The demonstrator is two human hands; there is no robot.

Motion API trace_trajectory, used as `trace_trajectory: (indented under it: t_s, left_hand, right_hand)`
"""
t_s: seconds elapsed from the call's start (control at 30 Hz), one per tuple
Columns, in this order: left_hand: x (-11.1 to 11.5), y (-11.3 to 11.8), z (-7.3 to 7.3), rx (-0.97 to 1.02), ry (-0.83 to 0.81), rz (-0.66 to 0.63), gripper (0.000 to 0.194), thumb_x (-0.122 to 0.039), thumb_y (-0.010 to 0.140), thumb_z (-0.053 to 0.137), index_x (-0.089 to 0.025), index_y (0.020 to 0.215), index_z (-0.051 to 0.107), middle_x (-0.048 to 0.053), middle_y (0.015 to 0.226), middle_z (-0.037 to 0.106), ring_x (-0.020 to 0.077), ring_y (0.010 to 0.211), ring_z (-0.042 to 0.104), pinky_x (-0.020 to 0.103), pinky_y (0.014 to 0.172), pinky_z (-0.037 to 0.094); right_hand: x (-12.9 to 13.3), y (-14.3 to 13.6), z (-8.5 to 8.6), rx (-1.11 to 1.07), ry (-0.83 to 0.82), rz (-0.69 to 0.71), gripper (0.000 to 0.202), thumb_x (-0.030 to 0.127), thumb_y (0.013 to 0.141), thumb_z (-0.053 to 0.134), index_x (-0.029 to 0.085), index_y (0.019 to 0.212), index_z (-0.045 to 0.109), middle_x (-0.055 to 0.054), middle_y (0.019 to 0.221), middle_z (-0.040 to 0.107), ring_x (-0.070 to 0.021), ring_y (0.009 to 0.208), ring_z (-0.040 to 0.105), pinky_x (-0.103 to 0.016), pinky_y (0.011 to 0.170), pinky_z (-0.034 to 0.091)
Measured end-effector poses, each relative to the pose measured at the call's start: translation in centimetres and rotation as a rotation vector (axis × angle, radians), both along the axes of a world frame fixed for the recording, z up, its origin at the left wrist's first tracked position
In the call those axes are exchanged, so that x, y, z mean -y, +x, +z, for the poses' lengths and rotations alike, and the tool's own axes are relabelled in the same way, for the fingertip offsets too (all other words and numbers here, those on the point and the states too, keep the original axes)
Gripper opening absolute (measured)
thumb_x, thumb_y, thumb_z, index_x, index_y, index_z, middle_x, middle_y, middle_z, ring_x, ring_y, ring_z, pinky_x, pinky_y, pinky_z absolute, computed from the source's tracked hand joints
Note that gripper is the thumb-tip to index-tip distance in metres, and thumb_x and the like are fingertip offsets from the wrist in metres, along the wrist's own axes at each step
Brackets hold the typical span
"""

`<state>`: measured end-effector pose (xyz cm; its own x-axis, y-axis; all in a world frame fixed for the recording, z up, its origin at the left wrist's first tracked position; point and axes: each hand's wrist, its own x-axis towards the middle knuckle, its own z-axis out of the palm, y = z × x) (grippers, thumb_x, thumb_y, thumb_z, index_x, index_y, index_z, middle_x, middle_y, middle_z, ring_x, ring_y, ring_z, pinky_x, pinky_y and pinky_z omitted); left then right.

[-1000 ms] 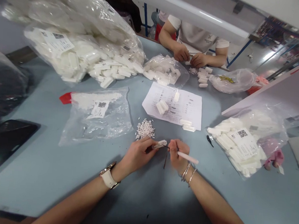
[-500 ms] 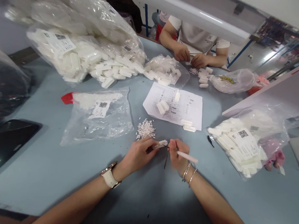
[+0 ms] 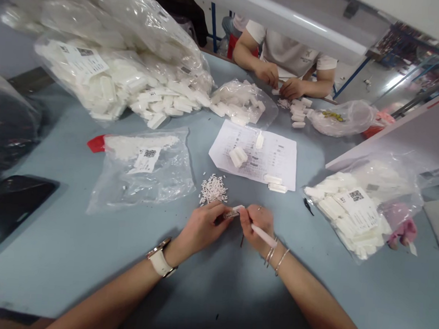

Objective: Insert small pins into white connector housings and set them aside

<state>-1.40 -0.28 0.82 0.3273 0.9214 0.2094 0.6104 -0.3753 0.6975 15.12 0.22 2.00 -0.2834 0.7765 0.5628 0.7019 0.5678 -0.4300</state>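
Observation:
My left hand [image 3: 208, 223] pinches a small white plastic part [image 3: 233, 213] between thumb and fingers, near the middle of the table. Close on its right, my right hand [image 3: 256, 226] is closed around a pale pink pen-like tool [image 3: 264, 236], its fingertips at the right end of the part. The tool's tip is hidden by the fingers. Just beyond my left hand lies a pile of tiny white pieces [image 3: 213, 189]. A printed sheet [image 3: 220, 149] farther back bears several white plastic parts [image 3: 238, 157].
Large clear bags of white parts [image 3: 108, 89] fill the back left. An opened bag [image 3: 154, 180] lies left of the pile, a black device [image 3: 17, 210] at far left. Another bag [image 3: 355, 209] is at right. Across the table, a person's hands [image 3: 281, 83] work near small parts.
My right hand has shifted slightly left, closer to the white part, and the pink tool has moved left and down with it. My left hand keeps its hold.

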Motion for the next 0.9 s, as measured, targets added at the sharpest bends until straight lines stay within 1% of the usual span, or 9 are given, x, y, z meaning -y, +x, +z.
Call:
trace_trajectory:
  t_s: [0.07, 0.13, 0.23, 0.33, 0.4, 0.57, 0.7, 0.77, 0.9]
  left_hand:
    - [0.0, 0.0, -0.1, 0.003, -0.015, -0.001, 0.012, -0.023, 0.085, 0.051, -0.018, 0.078, 0.061, -0.001, 0.068, 0.057, 0.0107, 0.057, 0.053, 0.022, 0.054, 0.041]
    - [0.0, 0.0, -0.1, 0.017, -0.026, 0.000, 0.013, -0.023, 0.085, 0.052, -0.018, 0.078, 0.061, -0.001, 0.067, 0.057, 0.0103, 0.057, 0.053, 0.021, 0.054, 0.041]
    - [-0.1, 0.0, 0.0, 0.031, -0.028, 0.005, 0.013, -0.025, 0.085, 0.053, -0.018, 0.078, 0.062, -0.001, 0.067, 0.057, 0.0098, 0.057, 0.053, 0.021, 0.054, 0.041]
    - [0.0, 0.0, 0.0, 0.022, -0.029, 0.002, 0.013, -0.026, 0.085, 0.052, -0.018, 0.080, 0.062, -0.002, 0.067, 0.056, 0.0098, 0.057, 0.052, 0.020, 0.053, 0.040]
    - [0.0, 0.0, -0.1, 0.020, -0.026, 0.004, 0.012, -0.025, 0.085, 0.052, -0.018, 0.080, 0.061, -0.002, 0.067, 0.056, 0.0097, 0.057, 0.052, 0.020, 0.053, 0.040]
    - [0.0, -0.1, -0.3, 0.019, -0.022, 0.010, 0.011, -0.025, 0.084, 0.053, -0.019, 0.079, 0.061, -0.001, 0.069, 0.057, 0.0098, 0.058, 0.053, 0.020, 0.054, 0.041]
    - [0.0, -0.1, -0.2, 0.010, -0.021, 0.004, 0.012, -0.025, 0.085, 0.053, -0.019, 0.079, 0.061, -0.001, 0.068, 0.058, 0.0100, 0.058, 0.053, 0.021, 0.054, 0.041]
    - [-0.1, 0.0, -0.1, 0.011, -0.011, 0.005, 0.013, -0.026, 0.085, 0.053, -0.019, 0.078, 0.061, -0.001, 0.068, 0.057, 0.0098, 0.057, 0.053, 0.021, 0.054, 0.040]
    - [-0.1, 0.0, 0.0, 0.017, -0.006, 0.012, 0.012, -0.026, 0.085, 0.053, -0.018, 0.078, 0.061, -0.002, 0.067, 0.056, 0.0098, 0.057, 0.052, 0.020, 0.053, 0.040]
  right_hand:
    - [0.0, 0.0, -0.1, 0.023, 0.040, 0.040, 0.042, 0.027, 0.096, 0.033, 0.021, 0.055, 0.040, 0.002, 0.047, 0.046, -0.0104, 0.046, 0.042, -0.024, 0.049, 0.030]
    - [0.2, 0.1, -0.4, 0.006, 0.047, 0.040, 0.041, 0.026, 0.096, 0.033, 0.021, 0.056, 0.041, 0.002, 0.048, 0.046, -0.0104, 0.046, 0.042, -0.024, 0.049, 0.030]
    - [0.5, 0.5, -1.0, -0.076, -0.008, -0.028, 0.041, 0.028, 0.096, 0.032, 0.021, 0.057, 0.043, 0.002, 0.048, 0.046, -0.0105, 0.045, 0.042, -0.024, 0.048, 0.031]
    - [0.7, 0.9, -1.3, -0.111, -0.083, -0.075, 0.041, 0.028, 0.096, 0.031, 0.020, 0.059, 0.046, 0.001, 0.049, 0.051, -0.0110, 0.046, 0.046, -0.024, 0.049, 0.032]
    - [0.7, 1.0, -1.2, -0.105, -0.092, -0.080, 0.041, 0.029, 0.096, 0.031, 0.020, 0.058, 0.046, 0.001, 0.048, 0.052, -0.0113, 0.045, 0.047, -0.025, 0.049, 0.032]
    - [0.3, 0.6, -0.6, -0.054, -0.083, -0.072, 0.044, 0.031, 0.097, 0.030, 0.021, 0.055, 0.041, 0.002, 0.045, 0.047, -0.0102, 0.042, 0.042, -0.024, 0.047, 0.030]
    - [0.2, 0.4, -0.5, -0.034, -0.037, -0.046, 0.045, 0.033, 0.097, 0.030, 0.021, 0.054, 0.039, 0.003, 0.044, 0.043, -0.0095, 0.041, 0.040, -0.024, 0.045, 0.027]
    - [0.3, 0.5, -0.6, -0.040, -0.037, -0.052, 0.045, 0.033, 0.097, 0.031, 0.021, 0.054, 0.040, 0.003, 0.045, 0.044, -0.0098, 0.042, 0.041, -0.024, 0.046, 0.028]
    - [0.7, 0.8, -0.9, -0.079, -0.107, -0.093, 0.043, 0.032, 0.097, 0.030, 0.021, 0.058, 0.045, 0.000, 0.048, 0.052, -0.0108, 0.045, 0.047, -0.024, 0.048, 0.032]
